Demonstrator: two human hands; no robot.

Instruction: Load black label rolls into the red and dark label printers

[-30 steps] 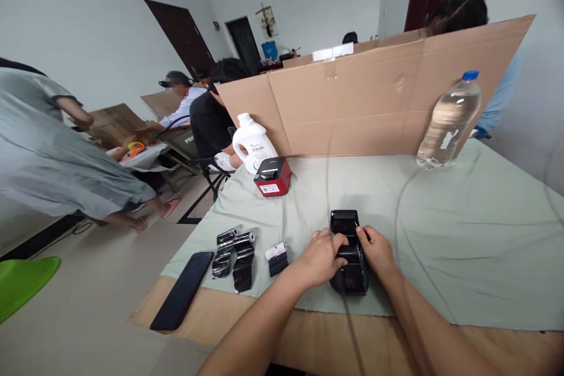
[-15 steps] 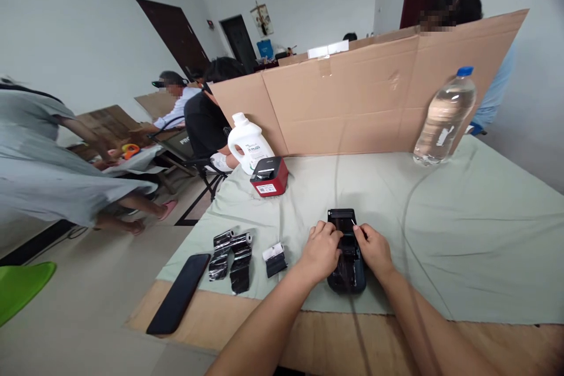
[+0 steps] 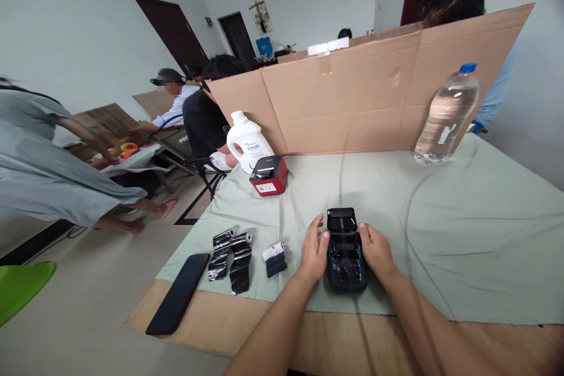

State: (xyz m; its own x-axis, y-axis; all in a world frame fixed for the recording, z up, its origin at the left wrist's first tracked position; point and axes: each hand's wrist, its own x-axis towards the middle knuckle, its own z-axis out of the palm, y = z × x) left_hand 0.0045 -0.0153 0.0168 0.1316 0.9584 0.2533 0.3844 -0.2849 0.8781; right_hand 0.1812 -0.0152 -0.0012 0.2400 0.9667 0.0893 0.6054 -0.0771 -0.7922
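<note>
A small dark portable printer [image 3: 346, 270] lies on the cloth in front of me with its lid [image 3: 341, 220] swung up at the far end. Clear, shiny film or plastic shows inside its bay. My left hand [image 3: 315, 251] is beside the printer's left edge, fingers stretched out and apart from the thumb, which is close to the casing. On the opposite side my right hand [image 3: 374, 247] grips the upper right edge, thumb on top and fingers curled along the side. Left of the printer lies a short black-and-white roll [image 3: 275, 259].
Two shiny black ribbon rolls [image 3: 240, 261] and a black phone [image 3: 178, 294] lie at the left. Behind them stand a red-and-black box-shaped device [image 3: 268, 176] and a white jug [image 3: 247, 141]. A water bottle [image 3: 447, 117] stands by the cardboard partition [image 3: 343, 100]. Other people are beyond.
My left hand has drawn back from inside the printer to its left side, and its fingers have spread. The bay is now uncovered. My right hand stays at the right edge.
</note>
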